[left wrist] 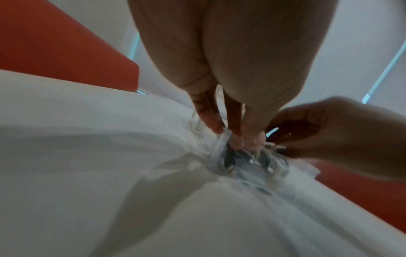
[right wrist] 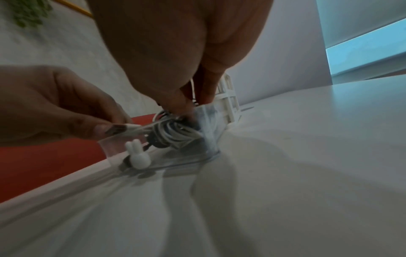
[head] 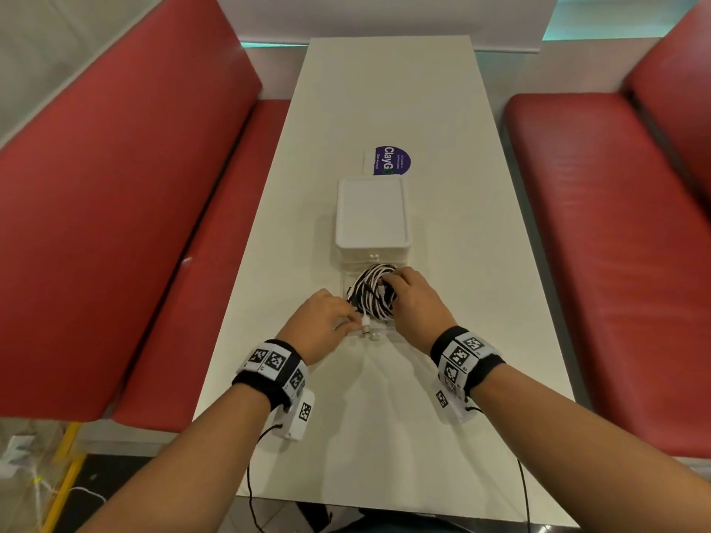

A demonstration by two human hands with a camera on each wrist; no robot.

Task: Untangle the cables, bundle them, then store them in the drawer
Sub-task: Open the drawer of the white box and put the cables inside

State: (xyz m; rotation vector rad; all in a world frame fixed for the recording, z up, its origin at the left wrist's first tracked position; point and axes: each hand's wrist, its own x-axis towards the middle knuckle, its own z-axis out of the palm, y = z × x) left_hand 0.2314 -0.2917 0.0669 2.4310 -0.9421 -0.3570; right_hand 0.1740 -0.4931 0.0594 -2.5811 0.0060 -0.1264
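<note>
A coiled bundle of white and black cables [head: 372,292] lies inside the clear pulled-out drawer [head: 348,277] of a small white drawer box [head: 371,213] on the white table [head: 384,417]. My right hand [head: 413,298] reaches into the drawer from the right, its fingers curled on the bundle [right wrist: 175,133]. My left hand [head: 327,317] is at the drawer's near left corner and pinches a white plug end of a cable [right wrist: 129,129] between thumb and fingertip. In the left wrist view my left hand's fingers [left wrist: 236,139] point down at the drawer's clear rim.
A small white rabbit-shaped knob [right wrist: 138,156] is on the drawer's clear front. A purple sticker [head: 392,161] lies on the table beyond the box. Red benches [head: 134,225] flank the table on both sides.
</note>
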